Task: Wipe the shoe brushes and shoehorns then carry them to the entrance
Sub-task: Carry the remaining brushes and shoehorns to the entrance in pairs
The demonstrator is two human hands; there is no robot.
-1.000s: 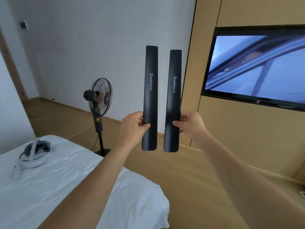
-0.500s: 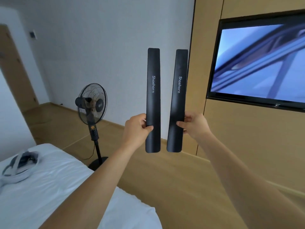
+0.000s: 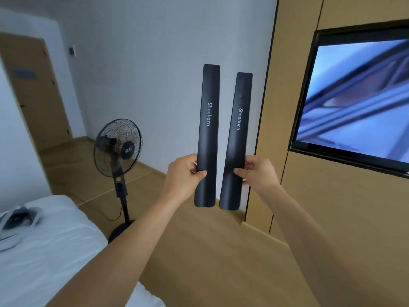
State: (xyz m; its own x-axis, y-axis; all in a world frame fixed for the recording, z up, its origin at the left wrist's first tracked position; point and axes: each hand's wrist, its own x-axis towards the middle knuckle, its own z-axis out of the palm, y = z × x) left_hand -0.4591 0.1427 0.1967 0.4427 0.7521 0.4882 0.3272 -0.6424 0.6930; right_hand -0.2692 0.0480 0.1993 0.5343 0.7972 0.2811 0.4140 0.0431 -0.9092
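Two long black shoehorns, each printed "Shoehorn", stand upright side by side in front of me. My left hand (image 3: 184,173) grips the left shoehorn (image 3: 208,134) near its lower end, thumb across the front. The right shoehorn (image 3: 235,140) leans slightly, and my right hand (image 3: 257,173) pinches it near its lower end. A narrow gap separates the two. No shoe brush or cloth is in view.
A black standing fan (image 3: 118,151) stands on the wooden floor to the left. A white bed (image 3: 55,251) with a white headset (image 3: 15,220) fills the lower left. A wall-mounted TV (image 3: 358,98) hangs on wooden panelling at right. A wooden door (image 3: 35,91) is at far left.
The view has swung left, bringing the door into sight and moving the fan right. Both hands still hold the shoehorns upright; the right one now sits slightly lower than the left.
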